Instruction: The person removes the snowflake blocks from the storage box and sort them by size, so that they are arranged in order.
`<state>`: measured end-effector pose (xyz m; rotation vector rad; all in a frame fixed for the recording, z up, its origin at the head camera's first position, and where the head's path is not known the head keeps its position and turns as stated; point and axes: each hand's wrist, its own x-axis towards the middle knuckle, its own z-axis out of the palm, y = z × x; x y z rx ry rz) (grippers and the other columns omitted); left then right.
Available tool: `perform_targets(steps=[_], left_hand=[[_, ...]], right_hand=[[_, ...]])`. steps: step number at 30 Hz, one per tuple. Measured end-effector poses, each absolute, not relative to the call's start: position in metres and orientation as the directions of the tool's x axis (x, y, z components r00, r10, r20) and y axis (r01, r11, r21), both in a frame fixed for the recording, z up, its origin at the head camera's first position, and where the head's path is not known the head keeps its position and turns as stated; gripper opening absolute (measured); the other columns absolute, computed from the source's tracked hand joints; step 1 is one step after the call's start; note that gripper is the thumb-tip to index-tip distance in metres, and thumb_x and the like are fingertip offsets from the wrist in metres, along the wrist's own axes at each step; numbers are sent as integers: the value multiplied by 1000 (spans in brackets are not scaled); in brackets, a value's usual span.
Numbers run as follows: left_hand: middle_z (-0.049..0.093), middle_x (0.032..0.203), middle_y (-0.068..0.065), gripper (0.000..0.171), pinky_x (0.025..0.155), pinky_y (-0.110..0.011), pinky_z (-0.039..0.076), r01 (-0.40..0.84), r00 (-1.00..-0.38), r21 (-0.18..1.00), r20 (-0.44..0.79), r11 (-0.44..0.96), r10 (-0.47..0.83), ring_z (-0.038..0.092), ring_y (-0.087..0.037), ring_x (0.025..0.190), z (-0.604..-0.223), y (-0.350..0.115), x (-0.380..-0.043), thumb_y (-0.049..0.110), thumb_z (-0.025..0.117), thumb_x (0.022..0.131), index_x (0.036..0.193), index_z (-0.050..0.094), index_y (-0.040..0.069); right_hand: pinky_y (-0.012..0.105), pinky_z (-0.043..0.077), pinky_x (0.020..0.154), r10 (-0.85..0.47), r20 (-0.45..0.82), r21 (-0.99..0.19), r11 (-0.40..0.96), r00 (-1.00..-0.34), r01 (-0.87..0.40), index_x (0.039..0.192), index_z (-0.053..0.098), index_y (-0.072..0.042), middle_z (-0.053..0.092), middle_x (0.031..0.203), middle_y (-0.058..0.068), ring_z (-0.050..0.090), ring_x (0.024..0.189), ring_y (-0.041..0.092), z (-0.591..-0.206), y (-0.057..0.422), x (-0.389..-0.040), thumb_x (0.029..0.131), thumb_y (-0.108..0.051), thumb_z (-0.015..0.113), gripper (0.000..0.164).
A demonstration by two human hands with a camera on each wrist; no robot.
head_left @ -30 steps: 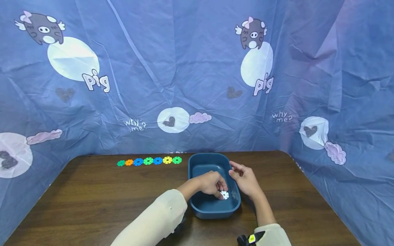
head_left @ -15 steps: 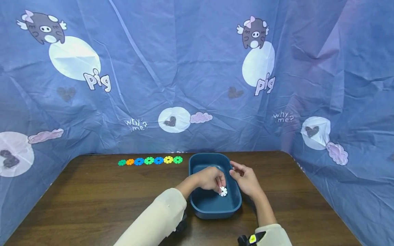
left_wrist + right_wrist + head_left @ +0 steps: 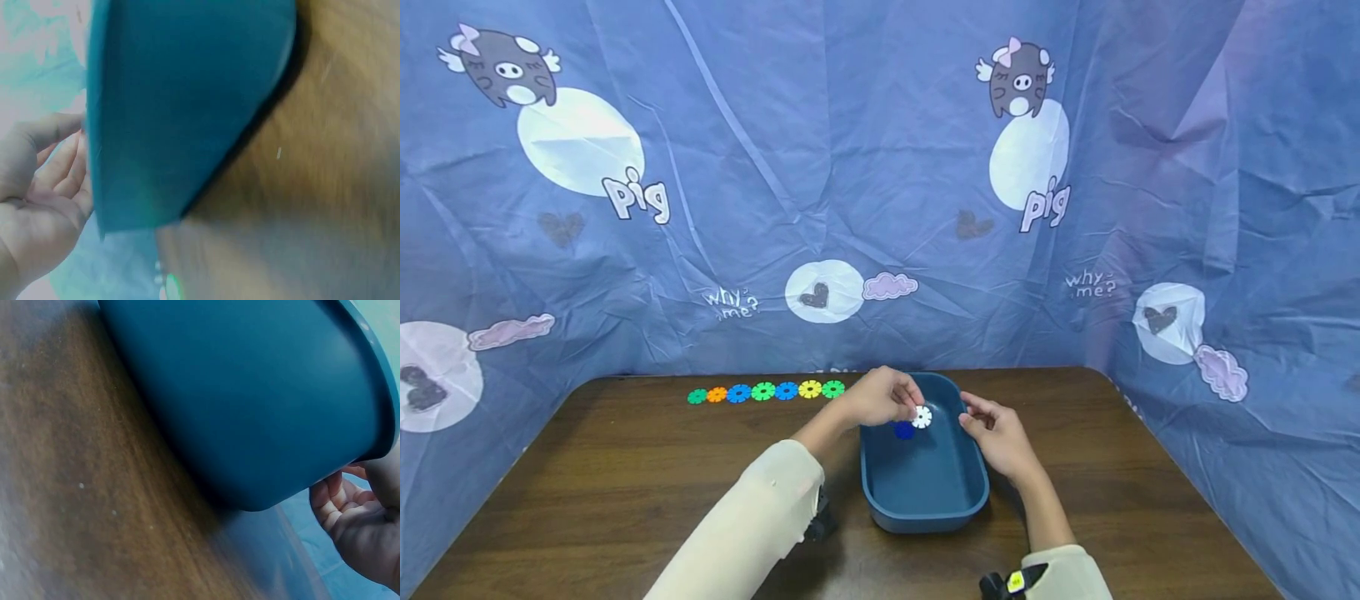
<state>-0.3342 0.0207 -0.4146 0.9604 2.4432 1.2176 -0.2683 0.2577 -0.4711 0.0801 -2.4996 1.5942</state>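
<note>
My left hand (image 3: 883, 396), over the far left part of a deep blue plastic bin (image 3: 925, 492), pinches a white notched snowflake disc (image 3: 922, 417) between thumb and fingers. A dark blue snowflake disc (image 3: 904, 431) shows just below those fingertips, against the bin's inside. In the left wrist view, the bin's wall (image 3: 175, 112) hides the left fingertips and the white disc. At the bin's right rim, my right hand (image 3: 1000, 433) holds the edge. The right wrist view shows its bent fingers (image 3: 331, 494) against the outer wall, with the thumb near the rim.
A row of snowflake discs lies along the table's back left, among them an orange disc (image 3: 717, 395), a yellow disc (image 3: 810, 389) and a green disc (image 3: 833, 389). The brown wooden table (image 3: 647, 492) ends at a blue printed curtain (image 3: 880, 183).
My left hand has lifted the white disc and moved it up and left toward the bin's far left rim. The dark blue disc has come into view. My right hand stays at the rim.
</note>
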Motion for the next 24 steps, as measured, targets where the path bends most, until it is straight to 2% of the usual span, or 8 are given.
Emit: perform_targets(steps=[10, 14, 19, 24], left_hand=[[71, 85, -5, 8, 64, -26, 53, 392, -850, 798, 123, 459, 512, 65, -15, 76, -405, -39, -351, -1, 71, 91, 99, 73, 1], [71, 87, -8, 10, 66, -27, 51, 367, -884, 791, 133, 490, 447, 65, -16, 78, -406, -67, -356, -1, 70, 91, 100, 73, 0], [71, 87, -10, 12, 67, -27, 52, 328, -922, 796, 151, 508, 357, 64, -15, 76, -411, -108, -364, -1, 69, 90, 102, 72, -3], [71, 84, -10, 16, 63, -24, 52, 292, -946, 805, 163, 516, 280, 64, -17, 72, -422, -150, -368, -3, 68, 88, 103, 70, -8]], right_hand=[[20, 47, 68, 63, 184, -901, 410, -981, -142, 137, 64, 0, 62, 108, 13, 54, 90, 20, -469, 256, -266, 99, -7, 67, 38], [20, 47, 68, 64, 191, -899, 413, -979, -149, 136, 64, 0, 62, 107, 13, 54, 90, 19, -468, 255, -266, 99, -7, 67, 38], [19, 48, 71, 66, 195, -899, 412, -979, -151, 136, 64, 1, 62, 108, 13, 55, 92, 18, -469, 254, -267, 99, -6, 67, 38], [19, 48, 71, 78, 196, -895, 421, -978, -146, 136, 64, 1, 63, 109, 13, 56, 92, 18, -469, 254, -267, 99, -7, 67, 38]])
